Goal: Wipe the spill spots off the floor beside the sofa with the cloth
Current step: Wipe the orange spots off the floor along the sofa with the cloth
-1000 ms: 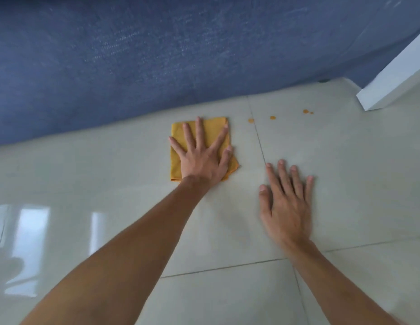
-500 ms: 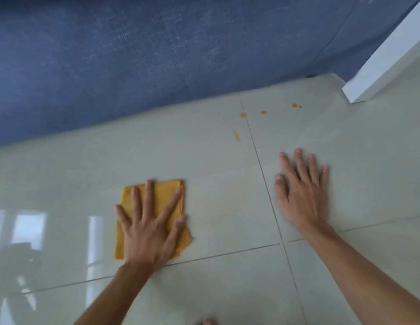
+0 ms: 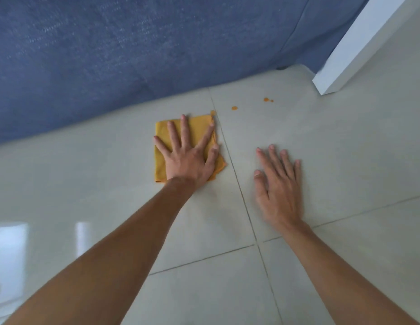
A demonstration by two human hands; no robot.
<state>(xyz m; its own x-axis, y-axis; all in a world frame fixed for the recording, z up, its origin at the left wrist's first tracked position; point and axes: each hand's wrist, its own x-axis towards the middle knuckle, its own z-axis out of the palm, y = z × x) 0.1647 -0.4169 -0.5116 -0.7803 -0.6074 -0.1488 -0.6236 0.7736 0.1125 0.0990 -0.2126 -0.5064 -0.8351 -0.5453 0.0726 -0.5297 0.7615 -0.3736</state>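
A folded yellow cloth point(image 3: 161, 158) lies flat on the pale tiled floor point(image 3: 345, 160) close to the blue sofa point(image 3: 133, 55). My left hand point(image 3: 187, 158) presses down on the cloth with fingers spread. The cloth's far right corner touches an orange spill spot point(image 3: 213, 112) on the grout line. Two more orange spots, one point(image 3: 234, 108) and another point(image 3: 266, 99), sit uncovered to the right, near the sofa's base. My right hand point(image 3: 277, 184) rests flat on the floor right of the grout line, holding nothing.
A white furniture edge point(image 3: 359, 43) juts in at the upper right, beside the sofa's corner. Glossy reflections of windows point(image 3: 11, 238) show on the tiles at the lower left.
My left hand dragged the cloth back toward me and to the left, then pushed it forward again up to the spots. A smear left of the grout line is now covered. My right hand stayed on the floor.
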